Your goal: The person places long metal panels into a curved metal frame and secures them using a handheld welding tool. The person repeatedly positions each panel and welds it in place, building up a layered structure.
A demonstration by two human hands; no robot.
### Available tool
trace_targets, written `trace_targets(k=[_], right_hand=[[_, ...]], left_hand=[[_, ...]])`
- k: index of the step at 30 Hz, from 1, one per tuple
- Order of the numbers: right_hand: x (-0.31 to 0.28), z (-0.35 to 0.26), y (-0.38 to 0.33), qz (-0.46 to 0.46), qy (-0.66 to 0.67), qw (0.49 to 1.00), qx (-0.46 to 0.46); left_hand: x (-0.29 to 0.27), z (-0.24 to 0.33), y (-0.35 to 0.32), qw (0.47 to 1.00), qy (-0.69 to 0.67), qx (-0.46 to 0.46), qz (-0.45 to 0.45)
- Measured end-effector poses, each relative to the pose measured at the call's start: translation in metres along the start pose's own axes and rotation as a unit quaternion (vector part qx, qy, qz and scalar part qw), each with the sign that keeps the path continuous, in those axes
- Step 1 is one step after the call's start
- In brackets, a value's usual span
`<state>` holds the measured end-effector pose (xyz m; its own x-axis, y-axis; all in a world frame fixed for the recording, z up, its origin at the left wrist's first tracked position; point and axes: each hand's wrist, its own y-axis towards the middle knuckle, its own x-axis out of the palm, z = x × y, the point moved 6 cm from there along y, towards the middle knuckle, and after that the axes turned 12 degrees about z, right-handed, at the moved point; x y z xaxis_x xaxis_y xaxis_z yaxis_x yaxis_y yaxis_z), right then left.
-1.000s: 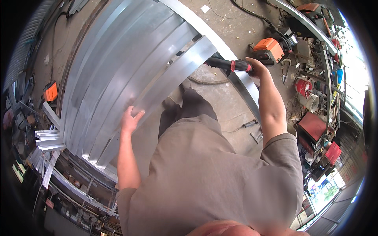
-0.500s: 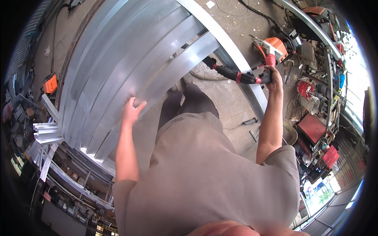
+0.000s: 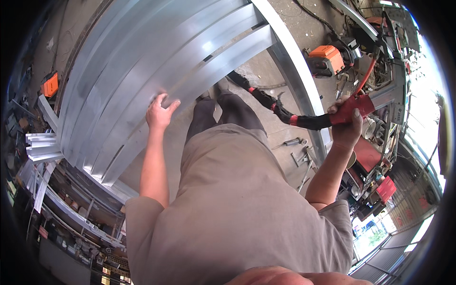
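In my right hand (image 3: 346, 130) is a welding gun (image 3: 365, 105) with a red-wrapped handle, its grey metal end pointing up and to the right. My fingers wrap round the handle. A thick black sleeved hose (image 3: 284, 114), banded with red tape, hangs from it toward my feet and passes below the slats. My left hand (image 3: 159, 115) lies on a panel of long silvery metal slats (image 3: 137, 61), thumb spread from the fingers. Whether the fingertips hook over a slat edge is hard to make out.
A pale metal frame bar (image 3: 290, 47) borders the panel on the right. Beyond it stands an orange and black box (image 3: 327, 61). Small tools (image 3: 295, 141) lie on the floor by my right arm. Stacked metal profiles (image 3: 43, 146) jut out at the left.
My right hand has moved right and nearer to me with the welding gun, turning it; the hose follows. The view has shifted slightly. My left hand stays on the slats.
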<state>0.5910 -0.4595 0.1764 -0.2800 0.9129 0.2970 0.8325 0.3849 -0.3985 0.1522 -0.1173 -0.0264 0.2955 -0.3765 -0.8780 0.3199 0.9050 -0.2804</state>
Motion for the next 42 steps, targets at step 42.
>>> trace_targets(k=[42], right_hand=[[0.103,0.018,-0.035,0.009,-0.189,0.977,-0.101]], left_hand=[[-0.003,-0.008,0.005,0.995,-0.074,0.033,0.062]])
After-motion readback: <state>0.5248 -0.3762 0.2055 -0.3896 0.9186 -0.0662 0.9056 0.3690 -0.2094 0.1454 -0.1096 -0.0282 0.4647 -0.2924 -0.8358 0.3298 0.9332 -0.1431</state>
